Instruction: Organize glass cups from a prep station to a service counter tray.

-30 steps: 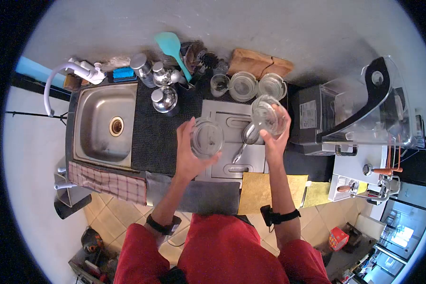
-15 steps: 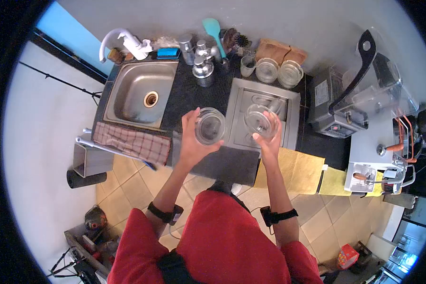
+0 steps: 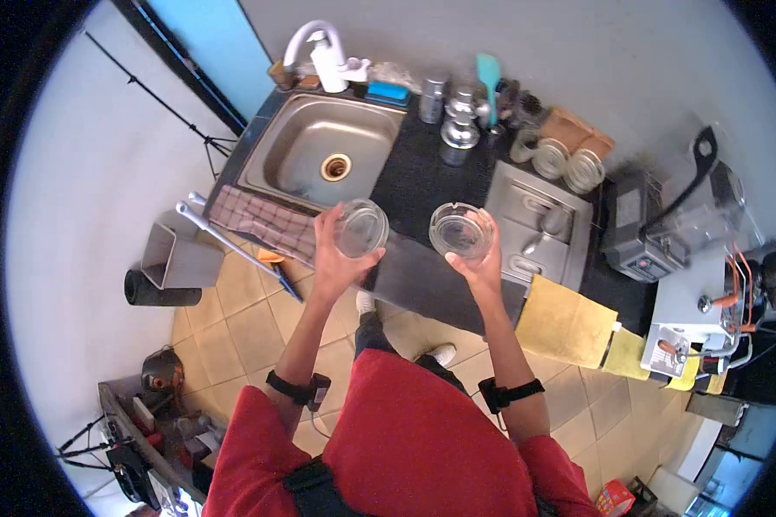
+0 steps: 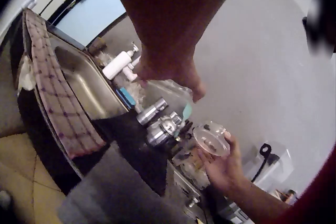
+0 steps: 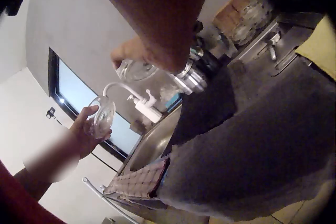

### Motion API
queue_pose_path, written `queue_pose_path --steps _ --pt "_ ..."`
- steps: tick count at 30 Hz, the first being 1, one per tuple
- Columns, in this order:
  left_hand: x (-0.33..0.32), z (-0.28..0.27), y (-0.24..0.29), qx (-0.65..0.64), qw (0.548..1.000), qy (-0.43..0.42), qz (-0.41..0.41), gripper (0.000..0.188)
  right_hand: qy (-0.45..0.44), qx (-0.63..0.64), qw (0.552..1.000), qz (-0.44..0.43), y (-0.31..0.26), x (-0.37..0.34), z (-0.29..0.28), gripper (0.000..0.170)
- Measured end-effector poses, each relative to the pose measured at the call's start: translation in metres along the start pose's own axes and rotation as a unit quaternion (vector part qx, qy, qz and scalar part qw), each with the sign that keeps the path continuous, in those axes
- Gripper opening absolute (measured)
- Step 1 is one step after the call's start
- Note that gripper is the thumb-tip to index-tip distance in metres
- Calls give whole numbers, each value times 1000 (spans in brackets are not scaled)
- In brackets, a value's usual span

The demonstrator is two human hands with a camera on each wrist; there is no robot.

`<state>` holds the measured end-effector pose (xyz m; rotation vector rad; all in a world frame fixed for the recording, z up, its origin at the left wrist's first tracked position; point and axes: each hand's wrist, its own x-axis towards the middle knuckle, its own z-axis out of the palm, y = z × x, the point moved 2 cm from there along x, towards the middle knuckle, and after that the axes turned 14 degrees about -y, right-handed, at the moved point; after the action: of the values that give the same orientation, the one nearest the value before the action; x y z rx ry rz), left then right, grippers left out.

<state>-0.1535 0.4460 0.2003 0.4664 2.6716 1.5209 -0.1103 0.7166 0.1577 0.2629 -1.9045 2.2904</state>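
The left hand [image 3: 338,263] grips a round clear glass dish [image 3: 361,228] by its side, above the counter's front edge near the checked cloth. A second clear glass dish [image 3: 459,233], with notches in its rim, is held by the right hand [image 3: 481,263], thumb low and fingers at the far side. The two dishes are apart, held up over the dark mat. In the left wrist view the right hand [image 4: 223,169] pinches its dish [image 4: 211,139]; the right wrist view shows the left hand [image 5: 81,137] round its dish [image 5: 100,118].
A steel sink [image 3: 306,146] with a faucet stands at the left. Metal shakers [image 3: 459,131], a teal spatula [image 3: 489,76] and more glass dishes [image 3: 585,171] line the back. A metal tray with a spoon [image 3: 533,243], a yellow cloth [image 3: 569,320] and a grey machine [image 3: 642,224] lie rightward.
The head view has shifted toward the sink. Both hands, still gripping their dishes, have moved left relative to the counter, away from above the metal tray.
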Motion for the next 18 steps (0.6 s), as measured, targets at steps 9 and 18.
queue_pose_path --steps 9,18 --pt "82 -121 -134 206 977 -50 -20 109 -36 -119 990 70 74 97 113 106" --pt "172 -168 -211 415 878 -228 73 105 -150 -410 891 125 129 171 177 113"
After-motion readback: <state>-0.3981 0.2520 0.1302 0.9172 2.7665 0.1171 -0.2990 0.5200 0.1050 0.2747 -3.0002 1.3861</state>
